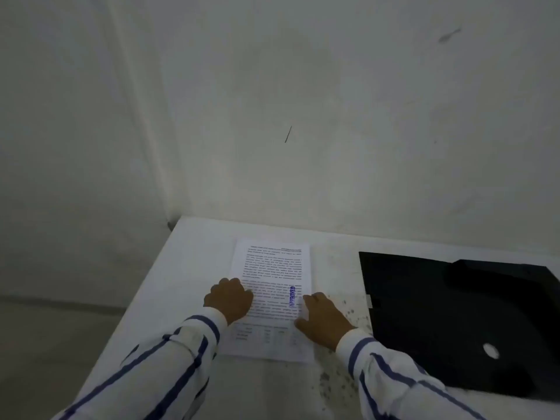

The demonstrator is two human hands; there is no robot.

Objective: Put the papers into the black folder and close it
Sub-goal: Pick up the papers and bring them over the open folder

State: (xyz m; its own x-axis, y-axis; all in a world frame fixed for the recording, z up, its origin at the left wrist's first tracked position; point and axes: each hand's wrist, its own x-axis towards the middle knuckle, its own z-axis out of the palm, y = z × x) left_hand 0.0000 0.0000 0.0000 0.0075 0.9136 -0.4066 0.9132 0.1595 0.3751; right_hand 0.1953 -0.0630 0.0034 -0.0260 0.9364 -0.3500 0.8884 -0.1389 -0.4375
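White papers [272,286] lie under both hands' fingers [242,291], beside black folder [454,322].

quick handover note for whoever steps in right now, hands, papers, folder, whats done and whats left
Left hand: curled, resting on the left edge of the papers; holding nothing that I can see.
Right hand: flat on the table, fingers touching the papers' right edge near the blue stamp; no grip yet.
Papers: a printed stack lying flat on the white table, in front of the person.
Black folder: to the right of the papers, lying on the table, apart from them; it looks open, with an inner pocket showing.
Done: nothing filed yet.
Left: lift the papers, put them into the folder, close it.
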